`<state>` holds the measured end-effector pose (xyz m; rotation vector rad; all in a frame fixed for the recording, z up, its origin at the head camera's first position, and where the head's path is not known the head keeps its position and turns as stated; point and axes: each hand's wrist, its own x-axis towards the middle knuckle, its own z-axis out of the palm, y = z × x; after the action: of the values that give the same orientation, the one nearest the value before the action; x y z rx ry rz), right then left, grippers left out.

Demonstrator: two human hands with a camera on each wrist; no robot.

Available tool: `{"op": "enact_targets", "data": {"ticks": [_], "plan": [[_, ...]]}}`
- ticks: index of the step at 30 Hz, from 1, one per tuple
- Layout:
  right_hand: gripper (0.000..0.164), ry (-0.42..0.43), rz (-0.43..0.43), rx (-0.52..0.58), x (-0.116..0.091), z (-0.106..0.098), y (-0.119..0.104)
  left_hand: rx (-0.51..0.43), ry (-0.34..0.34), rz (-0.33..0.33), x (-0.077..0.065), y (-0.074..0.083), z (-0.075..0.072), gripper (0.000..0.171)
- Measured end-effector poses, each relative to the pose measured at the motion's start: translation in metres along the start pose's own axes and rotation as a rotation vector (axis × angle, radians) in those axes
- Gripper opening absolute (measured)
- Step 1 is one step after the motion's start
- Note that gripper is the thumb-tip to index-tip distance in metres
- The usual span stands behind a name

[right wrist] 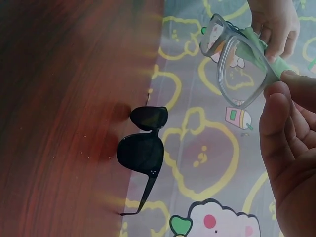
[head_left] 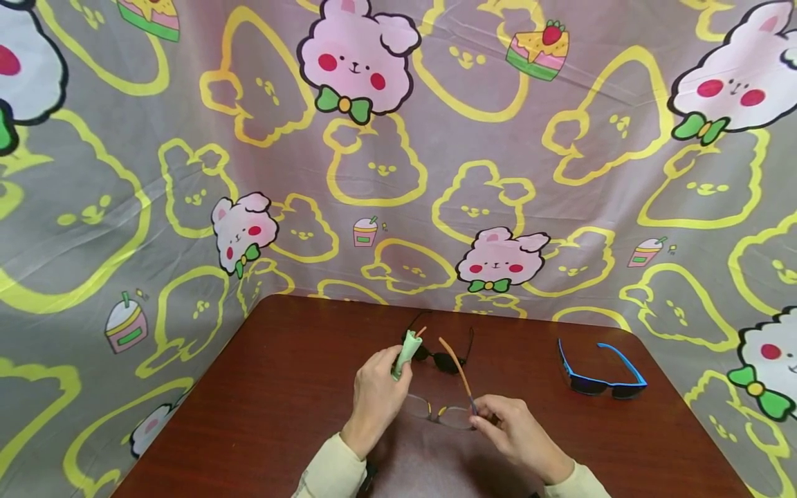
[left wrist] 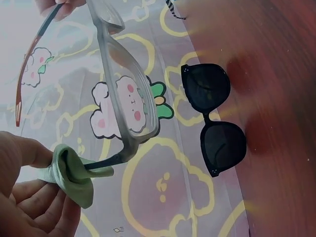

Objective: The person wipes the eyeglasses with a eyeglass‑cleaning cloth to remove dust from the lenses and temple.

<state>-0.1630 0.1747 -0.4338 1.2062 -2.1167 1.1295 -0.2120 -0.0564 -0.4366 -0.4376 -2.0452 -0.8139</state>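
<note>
A pair of clear-framed glasses [head_left: 459, 418] with orange-brown temple tips is held above the table between both hands. My left hand [head_left: 378, 389] grips a light green cloth [head_left: 407, 351], folded around one temple of the glasses; the orange tip pokes out past it. In the left wrist view the cloth [left wrist: 74, 180] wraps that temple, with the dark part near the hinge showing. The right hand [head_left: 519, 432] pinches the other temple near its hinge, between thumb and fingers. Both temples are unfolded and point away from me.
Black sunglasses [head_left: 445, 362] lie on the brown table [head_left: 280, 387] just beyond the held glasses. Blue-framed sunglasses [head_left: 602, 387] lie farther right, temples unfolded. A patterned cloth curtain [head_left: 386, 187] rises behind the table and along both sides.
</note>
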Motion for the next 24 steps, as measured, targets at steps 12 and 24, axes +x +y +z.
{"op": "enact_targets", "data": {"ticks": [12, 24], "plan": [[0.029, -0.026, 0.06, 0.031, 0.001, -0.002, -0.006, -0.073, 0.011, -0.102, 0.004, -0.004, -0.005, 0.018], [0.033, -0.006, 0.065, 0.012, -0.022, 0.007, 0.031, -0.107, 0.049, -0.133, 0.008, -0.006, -0.008, 0.021]]}}
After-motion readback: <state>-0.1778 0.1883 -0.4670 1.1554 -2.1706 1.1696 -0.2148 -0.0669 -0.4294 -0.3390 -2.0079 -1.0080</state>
